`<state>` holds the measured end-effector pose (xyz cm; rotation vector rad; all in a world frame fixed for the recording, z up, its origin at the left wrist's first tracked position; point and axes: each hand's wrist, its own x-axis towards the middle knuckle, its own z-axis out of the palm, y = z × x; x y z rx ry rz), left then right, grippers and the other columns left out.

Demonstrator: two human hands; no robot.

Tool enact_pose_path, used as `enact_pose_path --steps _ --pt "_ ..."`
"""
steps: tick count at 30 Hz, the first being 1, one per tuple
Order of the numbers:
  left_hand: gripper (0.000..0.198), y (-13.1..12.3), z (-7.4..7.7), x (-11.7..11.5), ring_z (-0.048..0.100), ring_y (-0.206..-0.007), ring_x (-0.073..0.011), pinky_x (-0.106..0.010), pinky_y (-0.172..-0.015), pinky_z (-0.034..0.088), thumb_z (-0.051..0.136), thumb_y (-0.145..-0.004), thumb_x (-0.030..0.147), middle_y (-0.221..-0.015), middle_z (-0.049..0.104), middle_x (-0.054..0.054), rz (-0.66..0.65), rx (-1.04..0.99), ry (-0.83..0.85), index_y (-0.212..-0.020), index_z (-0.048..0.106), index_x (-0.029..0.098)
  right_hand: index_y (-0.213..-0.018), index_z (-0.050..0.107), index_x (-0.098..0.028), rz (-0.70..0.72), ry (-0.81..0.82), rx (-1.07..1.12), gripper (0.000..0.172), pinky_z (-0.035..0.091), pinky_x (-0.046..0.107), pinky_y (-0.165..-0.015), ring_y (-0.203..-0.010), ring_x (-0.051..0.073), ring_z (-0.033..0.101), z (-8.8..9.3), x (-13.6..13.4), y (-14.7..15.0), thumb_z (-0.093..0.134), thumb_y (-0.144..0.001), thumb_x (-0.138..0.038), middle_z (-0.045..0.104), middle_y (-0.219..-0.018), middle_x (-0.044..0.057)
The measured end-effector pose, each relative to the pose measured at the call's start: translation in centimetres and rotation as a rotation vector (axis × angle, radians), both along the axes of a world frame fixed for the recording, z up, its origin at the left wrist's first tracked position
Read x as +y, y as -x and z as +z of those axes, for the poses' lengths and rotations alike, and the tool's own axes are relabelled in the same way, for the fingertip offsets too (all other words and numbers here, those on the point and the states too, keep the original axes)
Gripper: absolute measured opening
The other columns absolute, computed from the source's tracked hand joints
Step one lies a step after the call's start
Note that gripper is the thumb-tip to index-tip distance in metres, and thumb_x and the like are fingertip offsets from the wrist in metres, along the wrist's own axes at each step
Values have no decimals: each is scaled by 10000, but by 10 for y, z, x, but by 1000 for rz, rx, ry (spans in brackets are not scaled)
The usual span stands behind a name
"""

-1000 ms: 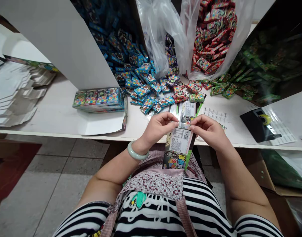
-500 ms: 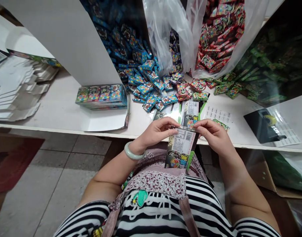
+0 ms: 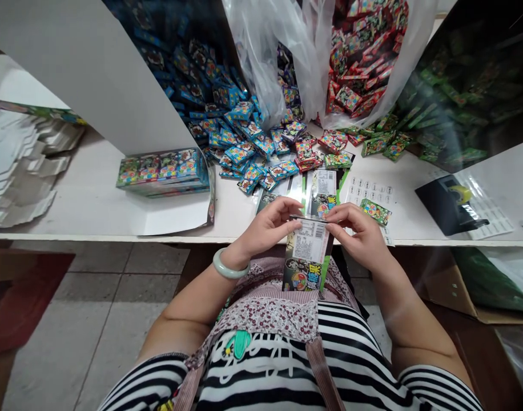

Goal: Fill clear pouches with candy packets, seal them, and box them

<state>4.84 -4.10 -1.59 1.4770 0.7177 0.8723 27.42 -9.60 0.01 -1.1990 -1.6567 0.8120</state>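
My left hand (image 3: 270, 226) pinches the upper left corner of a flat printed candy bag (image 3: 305, 251), dark with a green edge and a white label. My right hand (image 3: 356, 229) closes on its upper right corner. The bag hangs upright between them in front of the apron, just off the table's edge. Behind it on the table lie more flat printed bags (image 3: 324, 184), partly covered by my hands and by candy packets. A green candy packet (image 3: 375, 212) rests just beyond my right hand, near a sheet of round stickers (image 3: 371, 190).
Blue candy packets (image 3: 240, 151) spill out at the back, beside red packets (image 3: 364, 68) in a clear plastic bag and green packets (image 3: 458, 120) at right. A white open box (image 3: 176, 214) holds stacked packets at left. A black tape dispenser (image 3: 447, 205) stands at right.
The view has shifted slightly, so table items appear further left. Both hands keep their pinch on the bag's top edge. More of the green packet beside my right hand now shows.
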Motion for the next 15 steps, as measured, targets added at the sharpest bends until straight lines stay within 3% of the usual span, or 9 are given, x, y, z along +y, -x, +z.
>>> enact_pose_path --steps 6,12,15 --pt "147 -2 -4 5 619 -848 -129 -241 -742 519 693 -901 308 -915 674 -42 -28 50 -100 -967 698 176 -932 669 -236 -54 66 106 53 569 325 -735 -881 166 664 -11 2 2 659 -886 -262 679 -952 36" --pt "276 -3 -9 6 640 -878 -133 -240 -746 531 694 -892 281 -967 678 -40 16 50 -71 -1154 649 207 -906 660 -243 -78 79 185 29 551 324 -740 -923 172 655 -22 3 6 656 -890 -267 669 -995 40" --pt "193 -3 -8 8 638 -871 -133 -249 -753 523 672 -906 276 -948 682 -43 4 97 -135 -1082 692 201 -918 650 -245 -78 96 222 36 541 323 -745 -926 171 648 -27 5 5 651 -892 -269 660 -1005 37"
